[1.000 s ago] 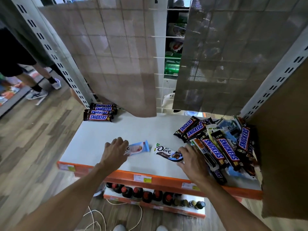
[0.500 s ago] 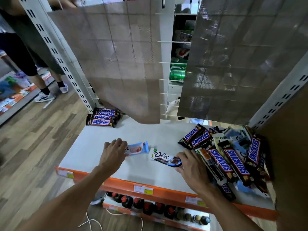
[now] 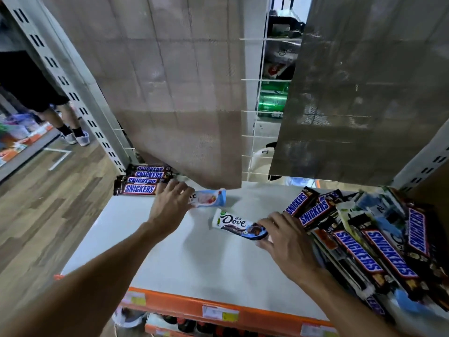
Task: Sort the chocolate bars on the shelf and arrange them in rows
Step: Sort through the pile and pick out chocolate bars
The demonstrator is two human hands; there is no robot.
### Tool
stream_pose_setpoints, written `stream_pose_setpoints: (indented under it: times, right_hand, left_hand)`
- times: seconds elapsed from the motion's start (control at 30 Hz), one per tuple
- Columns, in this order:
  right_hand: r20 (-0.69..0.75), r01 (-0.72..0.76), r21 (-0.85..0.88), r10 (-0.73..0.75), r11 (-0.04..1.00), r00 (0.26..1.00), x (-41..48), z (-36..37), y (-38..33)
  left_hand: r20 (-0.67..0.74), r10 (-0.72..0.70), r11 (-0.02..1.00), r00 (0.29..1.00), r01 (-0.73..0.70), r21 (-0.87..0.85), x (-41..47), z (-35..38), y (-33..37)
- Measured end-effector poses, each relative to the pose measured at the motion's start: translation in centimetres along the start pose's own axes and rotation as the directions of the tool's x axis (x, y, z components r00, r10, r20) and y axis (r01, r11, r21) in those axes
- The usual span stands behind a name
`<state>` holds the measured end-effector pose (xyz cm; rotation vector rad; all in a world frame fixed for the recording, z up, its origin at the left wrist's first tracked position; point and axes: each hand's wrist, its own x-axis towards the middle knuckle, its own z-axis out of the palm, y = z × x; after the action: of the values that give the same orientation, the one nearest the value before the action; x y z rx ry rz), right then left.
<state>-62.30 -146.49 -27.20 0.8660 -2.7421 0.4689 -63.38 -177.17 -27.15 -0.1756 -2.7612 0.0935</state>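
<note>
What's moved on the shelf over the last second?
The left hand has pushed the light blue Dove bar back toward the Snickers row. The right hand still grips the white Dove bar, barely moved. The row and the pile are unchanged.

We are looking down at a wood-plank floor (image 3: pixel 46 215) running along the left. A grey slotted upright (image 3: pixel 70 93) is rising beside it, and brown mesh panels (image 3: pixel 175 93) are hanging across the back. Behind a white wire grid (image 3: pixel 264 113) something green is showing, perhaps cans. A bystander's legs (image 3: pixel 63 117) are standing far left.
</note>
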Motion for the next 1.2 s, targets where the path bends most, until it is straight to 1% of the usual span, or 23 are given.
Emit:
stream_pose_setpoints:
  times: [0.17,0.33,0.47,0.7,0.87,1.03,1.2]
  right_hand:
    - [-0.026,0.037,-0.03,-0.038,0.999,0.999,2.9,1.5,-0.7]
    - [-0.018,0.068,-0.055,-0.069,0.996,0.997,6.3,2.9,-1.8]
    - [0.014,0.034,-0.049,-0.034,0.998,0.999,8.7,4.0,-2.5]
    - [0.031,-0.06,0.03,0.06,0.998,0.998,11.3,4.7,-3.8]
    - [0.03,-0.078,0.033,0.077,0.996,0.997,12.9,5.4,-4.3]
    - [0.049,-0.131,0.071,0.128,0.989,0.991,14.2,5.8,-4.5]
    - [0.027,-0.107,0.107,0.105,0.988,0.994,15.3,6.3,-5.3]
  left_hand:
    - [-0.049,0.025,1.0,0.998,-0.025,0.0,2.4,1.3,-1.3]
    - [-0.098,0.081,0.997,0.992,-0.081,0.004,4.2,2.2,-2.7]
    - [-0.107,0.096,0.995,0.99,-0.096,0.004,5.4,2.8,-3.8]
    - [-0.064,0.072,0.997,0.995,-0.072,0.011,6.4,2.9,-4.8]
    - [-0.078,0.082,0.997,0.994,-0.082,0.002,6.6,3.6,-5.4]
    - [-0.093,0.095,0.995,0.991,-0.097,-0.022,6.5,4.0,-6.1]
    - [-0.087,0.119,0.991,0.989,-0.123,-0.045,6.0,3.7,-6.4]
